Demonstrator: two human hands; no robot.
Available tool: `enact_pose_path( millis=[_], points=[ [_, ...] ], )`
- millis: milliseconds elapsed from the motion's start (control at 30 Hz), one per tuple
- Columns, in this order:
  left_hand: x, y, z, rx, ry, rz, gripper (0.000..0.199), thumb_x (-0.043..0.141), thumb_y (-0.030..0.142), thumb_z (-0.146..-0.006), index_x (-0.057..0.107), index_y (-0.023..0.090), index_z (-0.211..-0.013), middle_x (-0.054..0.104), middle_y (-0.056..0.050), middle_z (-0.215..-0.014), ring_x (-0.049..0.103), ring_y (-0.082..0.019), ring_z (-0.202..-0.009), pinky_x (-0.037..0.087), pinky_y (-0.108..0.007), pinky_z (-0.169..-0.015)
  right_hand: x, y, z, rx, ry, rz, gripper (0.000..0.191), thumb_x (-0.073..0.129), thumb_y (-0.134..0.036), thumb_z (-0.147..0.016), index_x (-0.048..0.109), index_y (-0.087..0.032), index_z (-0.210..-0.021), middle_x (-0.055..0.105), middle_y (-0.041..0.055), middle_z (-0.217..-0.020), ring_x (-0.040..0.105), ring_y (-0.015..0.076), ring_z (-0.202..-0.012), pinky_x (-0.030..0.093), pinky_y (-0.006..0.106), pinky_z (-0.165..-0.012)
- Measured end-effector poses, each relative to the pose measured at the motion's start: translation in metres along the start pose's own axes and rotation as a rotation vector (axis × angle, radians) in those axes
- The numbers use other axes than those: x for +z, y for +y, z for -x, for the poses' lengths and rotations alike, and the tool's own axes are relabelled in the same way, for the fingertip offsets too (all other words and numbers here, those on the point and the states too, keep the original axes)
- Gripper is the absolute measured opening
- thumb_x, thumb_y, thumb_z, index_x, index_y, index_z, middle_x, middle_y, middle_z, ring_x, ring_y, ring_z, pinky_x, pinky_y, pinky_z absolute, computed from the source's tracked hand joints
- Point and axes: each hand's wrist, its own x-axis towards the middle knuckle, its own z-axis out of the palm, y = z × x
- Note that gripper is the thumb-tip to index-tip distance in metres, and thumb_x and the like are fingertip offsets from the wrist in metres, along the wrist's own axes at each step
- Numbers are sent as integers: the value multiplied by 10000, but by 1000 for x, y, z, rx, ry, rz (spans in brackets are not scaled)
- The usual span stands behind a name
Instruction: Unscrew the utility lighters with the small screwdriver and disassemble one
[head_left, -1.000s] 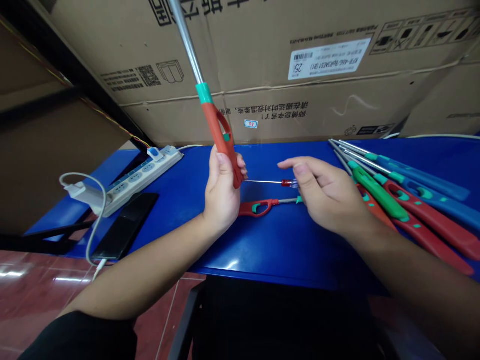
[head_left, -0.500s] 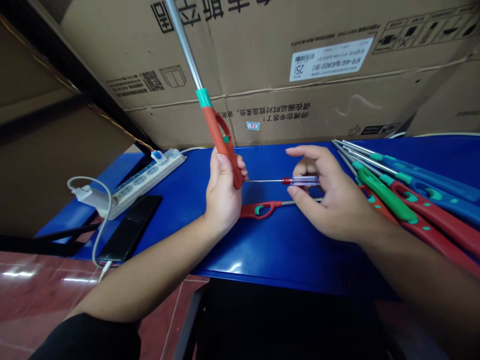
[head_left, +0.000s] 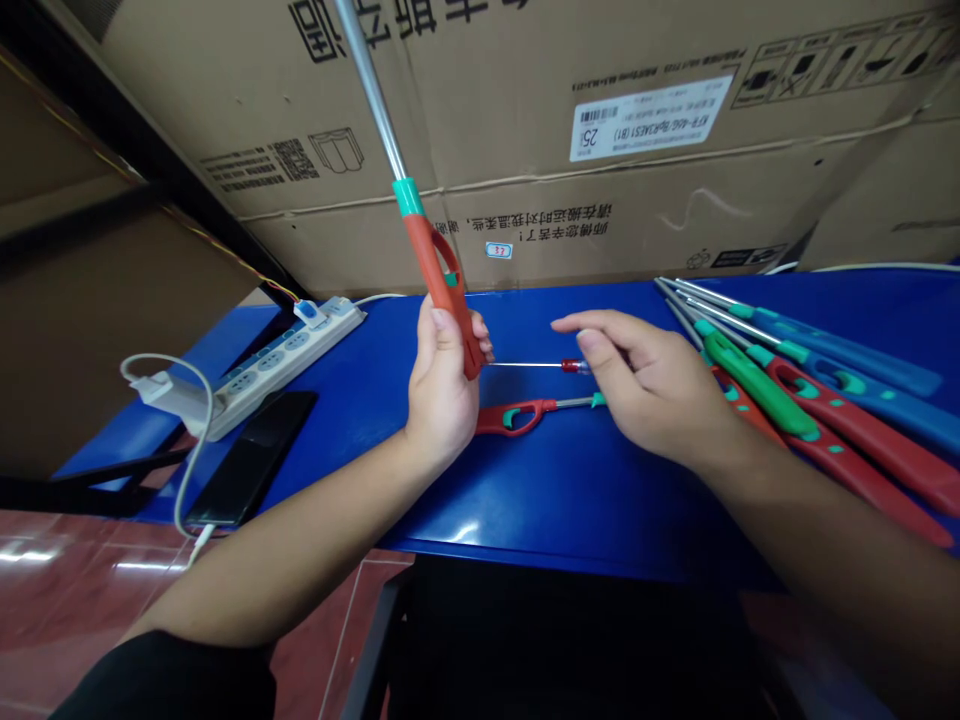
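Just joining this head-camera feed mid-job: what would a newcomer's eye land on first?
The long red utility lighter held tilted up in the left hand, its metal nozzle rising against the cardboard boxes. At the right of the blue table, a fan of red, green and blue lighters lies just beyond the right hand.

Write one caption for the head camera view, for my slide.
Left hand holds a red utility lighter; right hand over a screwdriver.
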Motion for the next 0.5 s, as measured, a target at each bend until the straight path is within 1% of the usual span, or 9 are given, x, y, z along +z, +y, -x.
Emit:
enact_pose_path(
  millis=[33, 100, 133, 167, 233, 300, 333, 433, 500],
  points=[
    [0, 0, 0, 3, 0, -5, 328, 577, 561, -919, 583, 252, -1029, 571, 7, -812, 535, -93, -662, 477, -209, -626, -1, 0, 0, -30, -5, -16, 307, 525, -359, -964, 603, -252, -1240, 568, -2, -740, 531, 143, -612, 446, 303, -587],
    [-1, -1, -1, 2, 3, -6, 321, 574, 559, -921, 578, 251, -1015, 567, 10, -807, 533, -94, -661, 475, -210, -628, -2, -1, 0, -70, -21, -72, 488, 602, -301, -908, 470, -252, -1375, 587, 10, -852, 548, 144, -653, 458, 294, -592],
    [-1, -2, -1, 2, 4, -5, 321, 571, 559, -922, 578, 249, -1004, 565, 11, -804, 533, -93, -661, 473, -210, -628, -2, -2, 1, -69, -34, -86, 523, 601, -298, -908, 438, -248, -1402, 592, 15, -874, 556, 146, -667, 464, 294, -599],
    [-1, -2, -1, 0, 3, -3, 322, 566, 561, -924, 578, 247, -997, 564, 10, -806, 532, -93, -660, 472, -209, -627, -2, -2, 1, -58, -46, -82, 480, 573, -316, -930, 460, -246, -1390, 598, 16, -866, 562, 148, -672, 468, 298, -610],
    [-2, -3, -1, -8, -4, -4, 324, 556, 562, -929, 578, 247, -1005, 562, 8, -817, 530, -92, -663, 472, -208, -628, -2, -2, 1, -23, -39, -33, 328, 477, -376, -988, 596, -249, -1267, 605, 15, -806, 564, 150, -665, 468, 310, -633],
    [-1, -3, 0, -14, -16, 2, 312, 550, 551, -937, 576, 252, -1025, 561, 7, -822, 529, -93, -667, 473, -207, -631, -1, -1, 0, -7, -24, -11, 306, 444, -394, -1002, 647, -255, -1184, 608, 15, -790, 563, 149, -661, 460, 309, -630],
    [-1, -2, 0, -15, -22, 10, 300, 548, 539, -942, 576, 254, -1030, 560, 8, -820, 529, -92, -668, 474, -205, -633, -1, 0, 0, -7, -12, -26, 299, 482, -377, -985, 614, -256, -1224, 611, 15, -817, 562, 147, -663, 455, 301, -614],
    [0, -1, 0, -17, -24, 45, 264, 541, 500, -960, 575, 246, -1024, 556, 11, -806, 527, -86, -661, 469, -200, -628, 1, 4, -3, 40, 10, -105, 506, 566, -321, -931, 405, -238, -1404, 605, 8, -844, 540, 140, -632, 433, 282, -555],
    [1, -1, 0, -35, -13, 54, 250, 532, 484, -969, 572, 241, -1014, 556, 13, -802, 526, -83, -654, 467, -199, -623, 2, 6, -4, 95, 11, -98, 414, 511, -375, -964, 479, -219, -1347, 599, 10, -799, 530, 141, -614, 429, 288, -551]
  ],
)
